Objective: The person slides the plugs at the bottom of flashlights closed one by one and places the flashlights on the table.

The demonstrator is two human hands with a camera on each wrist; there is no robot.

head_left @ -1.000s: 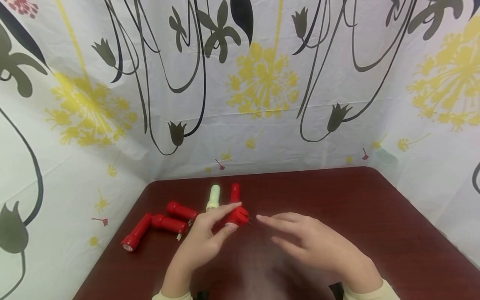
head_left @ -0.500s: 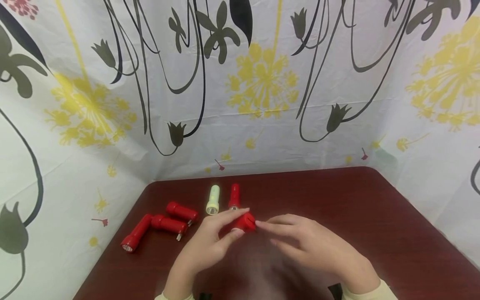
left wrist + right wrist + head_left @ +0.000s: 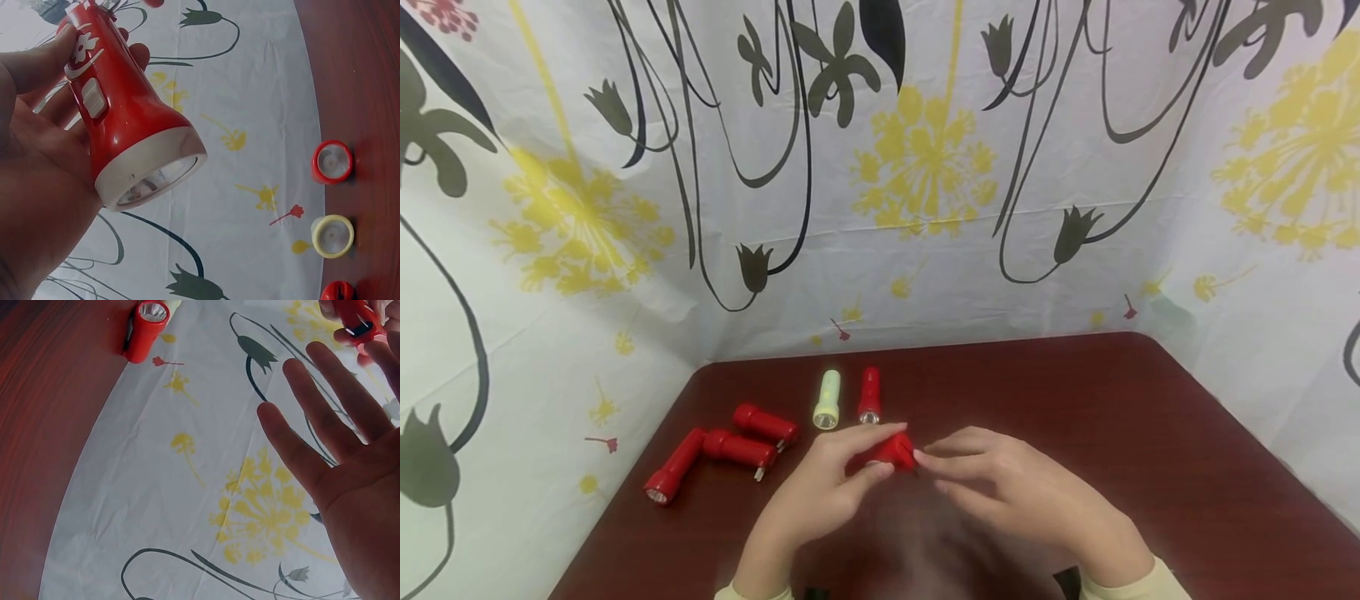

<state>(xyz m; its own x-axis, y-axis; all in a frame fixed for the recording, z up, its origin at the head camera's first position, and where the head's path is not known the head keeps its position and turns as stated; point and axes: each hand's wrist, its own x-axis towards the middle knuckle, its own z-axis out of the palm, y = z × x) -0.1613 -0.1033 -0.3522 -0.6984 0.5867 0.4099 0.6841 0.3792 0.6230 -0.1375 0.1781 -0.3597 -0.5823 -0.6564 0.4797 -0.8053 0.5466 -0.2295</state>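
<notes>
My left hand [image 3: 827,479] grips a red flashlight [image 3: 128,103] with a white lens ring and a white slide switch. In the left wrist view its lens faces down and right, and thin metal shows at its tail end. My right hand [image 3: 1030,483] has its index fingertip at the tail end of this flashlight, seemingly touching it. The other fingers of that hand are stretched out straight in the right wrist view. Part of the flashlight's body is hidden behind the left fingers in the head view.
Beyond the hands, a pale green flashlight [image 3: 827,400] and a slim red flashlight [image 3: 870,396] lie side by side. Several red flashlights [image 3: 737,448] lie at the left, two with metal plug prongs folded out. A patterned white cloth [image 3: 925,292] surrounds the dark red table [image 3: 1112,417].
My left hand has shifted slightly right and nearer with the red flashlight, bringing its tail end to the right fingertips. Earlier a gap separated them. The right hand has barely moved.
</notes>
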